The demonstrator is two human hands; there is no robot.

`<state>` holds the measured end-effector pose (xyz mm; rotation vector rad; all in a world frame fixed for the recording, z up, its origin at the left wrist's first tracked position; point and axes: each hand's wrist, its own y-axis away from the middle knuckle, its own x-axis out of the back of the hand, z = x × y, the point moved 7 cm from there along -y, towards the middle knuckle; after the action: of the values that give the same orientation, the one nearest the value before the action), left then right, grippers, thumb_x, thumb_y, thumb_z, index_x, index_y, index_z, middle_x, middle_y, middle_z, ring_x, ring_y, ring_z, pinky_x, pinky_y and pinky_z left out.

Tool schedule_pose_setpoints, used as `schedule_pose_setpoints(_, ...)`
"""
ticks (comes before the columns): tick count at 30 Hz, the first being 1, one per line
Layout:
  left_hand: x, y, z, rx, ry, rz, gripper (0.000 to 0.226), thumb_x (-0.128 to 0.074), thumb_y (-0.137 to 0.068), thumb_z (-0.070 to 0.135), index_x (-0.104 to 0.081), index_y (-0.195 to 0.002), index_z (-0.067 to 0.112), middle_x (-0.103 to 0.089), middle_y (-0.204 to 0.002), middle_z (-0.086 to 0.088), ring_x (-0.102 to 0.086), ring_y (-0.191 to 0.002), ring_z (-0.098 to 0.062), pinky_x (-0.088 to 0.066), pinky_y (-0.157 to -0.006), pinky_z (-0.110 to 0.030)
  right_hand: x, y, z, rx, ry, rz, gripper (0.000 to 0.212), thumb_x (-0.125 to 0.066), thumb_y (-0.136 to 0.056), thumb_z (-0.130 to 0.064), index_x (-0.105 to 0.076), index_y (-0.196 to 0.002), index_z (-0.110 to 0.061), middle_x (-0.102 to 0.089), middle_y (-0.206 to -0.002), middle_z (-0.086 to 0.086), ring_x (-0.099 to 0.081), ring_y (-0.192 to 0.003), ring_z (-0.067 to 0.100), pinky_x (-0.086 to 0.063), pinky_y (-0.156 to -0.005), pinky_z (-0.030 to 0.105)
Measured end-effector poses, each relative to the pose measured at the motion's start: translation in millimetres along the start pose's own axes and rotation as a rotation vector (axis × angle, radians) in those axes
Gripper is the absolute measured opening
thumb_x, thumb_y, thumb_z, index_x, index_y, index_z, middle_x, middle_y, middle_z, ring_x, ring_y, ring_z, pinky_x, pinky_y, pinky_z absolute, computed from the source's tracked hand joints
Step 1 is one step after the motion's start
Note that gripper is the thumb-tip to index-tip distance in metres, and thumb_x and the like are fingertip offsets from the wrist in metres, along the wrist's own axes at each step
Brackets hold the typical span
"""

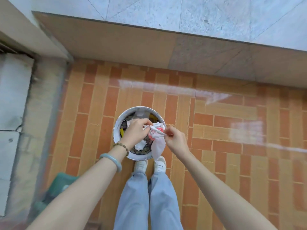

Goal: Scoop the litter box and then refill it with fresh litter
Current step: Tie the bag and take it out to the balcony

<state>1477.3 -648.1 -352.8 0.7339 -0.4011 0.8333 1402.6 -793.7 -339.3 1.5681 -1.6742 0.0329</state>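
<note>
I stand over a round white trash bin (118,128) holding mixed rubbish, on the orange tiled floor. Above its right side hangs a small white plastic bag (158,146) with red print, its body drooping over the rim. My left hand (135,132) pinches one twisted handle of the bag. My right hand (176,138) pinches the other handle, and the two handles are pulled apart across the bag's mouth. No litter box or scoop is in view.
A green plastic object (60,183) sits low on the floor at my left, blurred. A grey concrete wall and step (15,100) run along the left. A tan raised ledge (132,44) crosses the far side. My feet (150,165) touch the bin's near edge.
</note>
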Motion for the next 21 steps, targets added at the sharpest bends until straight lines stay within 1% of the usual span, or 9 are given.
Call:
schedule_pose_setpoints(3,-1,0,7,-0.033,-0.048,-0.036,0.019,-0.052,-0.090,0.017,-0.063,-0.104,0.018,-0.066,-0.103,0.004,-0.057,-0.100,-0.014,-0.049,-0.085,-0.039,5,-1,-1,-0.026,-0.045,-0.003,0.017,-0.056,-0.084,0.000,-0.066,-0.096,-0.007,-0.068,-0.095,0.005,-0.062,-0.089,0.019,-0.052,-0.080,0.031)
schedule_pose_setpoints(6,9,4,21,-0.056,-0.112,-0.086,0.032,-0.051,-0.090,0.016,-0.055,-0.121,0.016,-0.060,-0.121,0.000,-0.052,-0.114,-0.016,-0.046,-0.093,-0.036,21,0,-11,-0.044,-0.041,-0.029,0.024,-0.059,-0.085,-0.003,-0.065,-0.107,-0.008,-0.068,-0.107,0.004,-0.061,-0.100,0.016,-0.050,-0.089,0.030)
schedule_pose_setpoints(8,22,8,36,-0.091,-0.167,-0.101,0.036,-0.050,-0.088,0.017,-0.051,-0.125,0.017,-0.058,-0.124,-0.001,-0.050,-0.117,-0.019,-0.046,-0.092,-0.039,38,5,-24,-0.047,-0.035,-0.038,0.026,-0.059,-0.085,-0.005,-0.064,-0.111,-0.008,-0.066,-0.112,0.004,-0.059,-0.105,0.017,-0.047,-0.090,0.027)
schedule_pose_setpoints(10,37,14,55,-0.121,-0.252,-0.112,0.039,-0.051,-0.088,0.018,-0.050,-0.127,0.016,-0.058,-0.123,-0.002,-0.049,-0.117,-0.020,-0.045,-0.092,-0.039,57,15,-38,-0.037,-0.006,-0.050,0.030,-0.060,-0.085,-0.008,-0.060,-0.115,-0.008,-0.064,-0.117,0.005,-0.057,-0.111,0.019,-0.045,-0.093,0.029)
schedule_pose_setpoints(12,50,19,82,-0.180,-0.358,-0.122,0.043,-0.053,-0.087,0.016,-0.048,-0.129,0.014,-0.057,-0.125,-0.002,-0.049,-0.119,-0.021,-0.045,-0.094,-0.038,77,28,-51,-0.026,0.061,-0.075,0.036,-0.061,-0.086,-0.012,-0.056,-0.122,-0.008,-0.060,-0.124,0.006,-0.053,-0.117,0.020,-0.041,-0.097,0.029)
schedule_pose_setpoints(14,59,26,114,-0.265,-0.446,-0.125,0.046,-0.055,-0.087,0.015,-0.045,-0.132,0.014,-0.053,-0.130,-0.001,-0.046,-0.121,-0.021,-0.040,-0.098,-0.034,94,42,-63,-0.002,0.146,-0.088,0.043,-0.061,-0.087,-0.012,-0.051,-0.128,-0.008,-0.055,-0.130,0.006,-0.048,-0.122,0.019,-0.035,-0.100,0.026)
schedule_pose_setpoints(17,80,44,183,-0.423,-0.556,-0.071,0.050,-0.055,-0.087,0.015,-0.043,-0.136,0.012,-0.046,-0.140,-0.003,-0.041,-0.128,-0.022,-0.033,-0.104,-0.033,139,70,-89,0.059,0.225,-0.026,0.051,-0.060,-0.084,-0.009,-0.044,-0.133,-0.010,-0.048,-0.137,0.006,-0.041,-0.129,0.019,-0.030,-0.104,0.026)
schedule_pose_setpoints(19,94,58,233,-0.549,-0.617,-0.011,0.054,-0.063,-0.081,0.012,-0.049,-0.133,0.008,-0.051,-0.137,-0.009,-0.047,-0.126,-0.025,-0.038,-0.102,-0.036,177,92,-108,0.106,0.287,0.057,0.056,-0.059,-0.084,-0.008,-0.040,-0.137,-0.012,-0.045,-0.140,0.005,-0.037,-0.132,0.018,-0.030,-0.108,0.029)
schedule_pose_setpoints(21,101,72,280,-0.670,-0.678,0.008,0.061,-0.076,-0.065,0.012,-0.058,-0.123,0.004,-0.060,-0.125,-0.013,-0.058,-0.114,-0.028,-0.048,-0.092,-0.038,218,119,-125,0.147,0.331,0.180,0.056,-0.059,-0.085,-0.008,-0.040,-0.137,-0.013,-0.045,-0.140,0.003,-0.037,-0.132,0.018,-0.033,-0.108,0.031)
